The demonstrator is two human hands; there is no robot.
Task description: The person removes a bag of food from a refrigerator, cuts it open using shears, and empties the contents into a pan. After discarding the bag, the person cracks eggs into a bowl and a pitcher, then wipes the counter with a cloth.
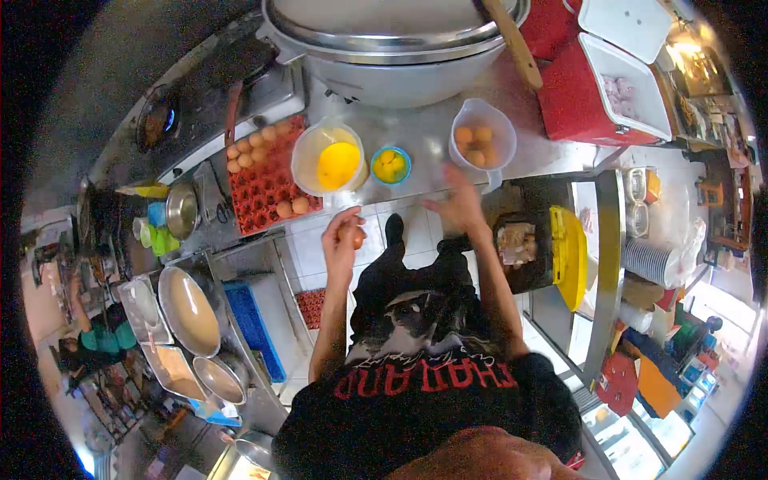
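Note:
My left hand [342,238] is closed around a brown egg [350,235], over the front edge of the steel counter. My right hand [462,206], blurred by motion, has its fingers spread and nothing visible in it. Just beyond the right hand stands a clear plastic jug [498,132] with several brown eggs [478,146] inside. A white tub with yellow liquid egg [339,166] stands beyond my left hand. Between tub and jug is a small blue bowl [391,166] with several yolks. Left of the tub, a red egg tray [260,188] carries several brown eggs.
A large lidded metal pot [392,76] stands at the back, with a wooden paddle [516,48] across it. A red cooler [572,100] sits at the right. A gas burner flame [170,120] burns at the left. Below right is a bin with a yellow lid [569,258].

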